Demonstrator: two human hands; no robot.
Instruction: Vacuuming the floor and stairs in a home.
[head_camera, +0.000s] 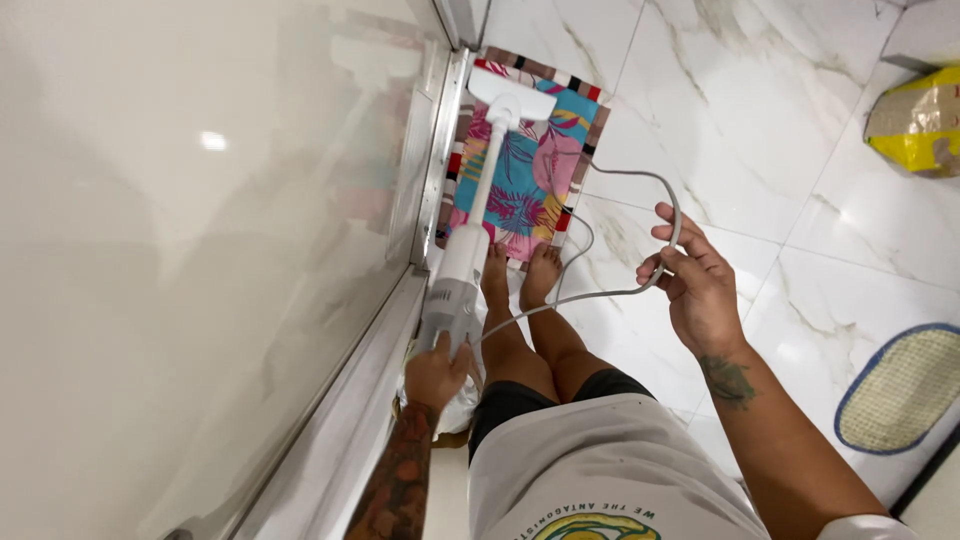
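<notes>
My left hand grips the handle of a white stick vacuum, which slants forward and down. Its flat white head rests on a colourful floral floor mat beside a glossy white wall. My right hand is raised at the right and holds a loop of the grey power cord. The cord runs from my right hand back to the vacuum body across my legs. My bare feet stand at the mat's near edge.
White marble floor tiles spread to the right. A yellow and brown bag lies at the upper right. An oval woven mat with a blue rim lies at the right edge. A metal track runs along the wall.
</notes>
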